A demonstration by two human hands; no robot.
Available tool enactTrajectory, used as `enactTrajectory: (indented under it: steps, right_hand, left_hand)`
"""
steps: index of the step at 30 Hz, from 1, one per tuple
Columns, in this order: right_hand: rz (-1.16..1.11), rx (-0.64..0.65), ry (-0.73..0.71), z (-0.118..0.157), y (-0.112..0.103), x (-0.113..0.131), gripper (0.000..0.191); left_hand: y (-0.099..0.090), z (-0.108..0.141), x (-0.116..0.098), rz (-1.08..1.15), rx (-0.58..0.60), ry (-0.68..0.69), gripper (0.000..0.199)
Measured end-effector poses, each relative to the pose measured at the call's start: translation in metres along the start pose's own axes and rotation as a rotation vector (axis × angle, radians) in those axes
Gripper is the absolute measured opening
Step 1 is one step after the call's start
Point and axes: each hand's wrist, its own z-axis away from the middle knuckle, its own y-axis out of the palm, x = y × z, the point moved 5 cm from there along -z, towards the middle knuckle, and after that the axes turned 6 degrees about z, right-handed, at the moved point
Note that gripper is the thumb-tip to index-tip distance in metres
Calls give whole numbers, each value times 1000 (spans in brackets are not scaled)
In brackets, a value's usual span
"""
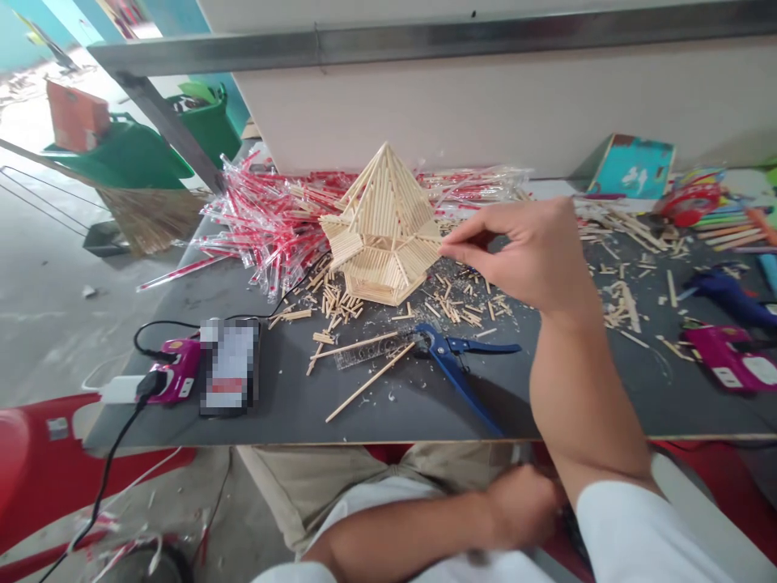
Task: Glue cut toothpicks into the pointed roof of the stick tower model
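A small model house [388, 219] made of pale wooden sticks, with a pointed roof and flared star-like eaves, stands on the grey table. My right hand [515, 247] pinches the tip of its right eave between thumb and forefinger. Lower down, below the table edge, my left hand [525, 506] rests near my lap; it is blurred and its fingers are mostly hidden. In front of the model lie a blue-handled cutter [455, 364], a clear ruler [370, 350] and a loose stick [370, 382]. Short stick offcuts [458, 304] surround the model's base.
Red-and-clear plastic wrappers [273, 214] pile up behind and left. A phone [231, 368] and a magenta power strip [176, 368] with cables lie at left. Another magenta power strip [728, 356] and a blue glue gun [734, 295] are at right. A metal rail [425, 44] crosses the back.
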Motion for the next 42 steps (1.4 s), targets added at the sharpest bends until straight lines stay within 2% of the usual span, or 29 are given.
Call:
enactTrajectory:
  steps: [1,3,4,5,7,8,10,12,13,14,16,18,19,22,24,27,30,38,42]
  right_hand:
    - [-2,3,9,-2,6,-5,4]
    - [4,30,-3,-7,17,-11,6]
    - [-1,44,-14,-9,21,-13,9]
    - [-13,54,-23,-11,24,-14,13]
    - [-37,67,-39,-13,28,-17,17]
    - [-43,68,-41,-14,30,-18,17]
    - [-48,82,-37,-14,34,-23,15]
    - [-64,103,-30,-13,40,-27,15]
    - [-78,111,-27,-13,43,-29,15]
    - [-92,114,-29,-13,45,-31,15]
    - [-110,107,-39,-13,50,-33,14]
    - [-111,90,-45,-13,54,-35,14]
    - [-109,81,-45,-12,55,-35,15]
    - [-112,76,-39,-12,56,-37,16]
    - [-114,78,-34,-11,57,-39,15]
    - [-93,89,-30,-10,58,-41,15]
    - [-45,96,-43,-10,59,-41,14]
    - [55,120,-82,-9,61,-35,21]
    - [104,156,-70,-7,63,-35,21]
  left_hand:
    - [-8,6,-4,-57,5,-33,17]
    - [-25,25,-21,-260,120,-47,25]
    - [-38,36,-37,-325,147,16,24]
    - [-56,49,-56,-407,108,98,23]
    - [-97,77,-93,-561,45,130,17]
    - [-117,91,-113,-592,55,140,15]
    - [-162,117,-151,-624,47,145,23]
    - [-208,136,-178,-630,36,79,31]
    - [-233,141,-185,-678,3,-4,28]
    - [-258,145,-193,-731,-68,-49,26]
    - [-308,149,-206,-848,-282,-107,24]
    - [-353,150,-213,-875,-491,-172,24]
    - [-371,149,-214,-885,-549,-201,24]
    - [-411,145,-217,-867,-756,-146,16]
    - [-428,144,-211,-822,-867,-127,17]
    - [-437,137,-198,-789,-894,-108,14]
    - [-438,130,-190,-774,-898,-76,11]
    - [-438,126,-187,-728,-903,-76,7]
    - [-437,126,-187,-742,-891,-6,9]
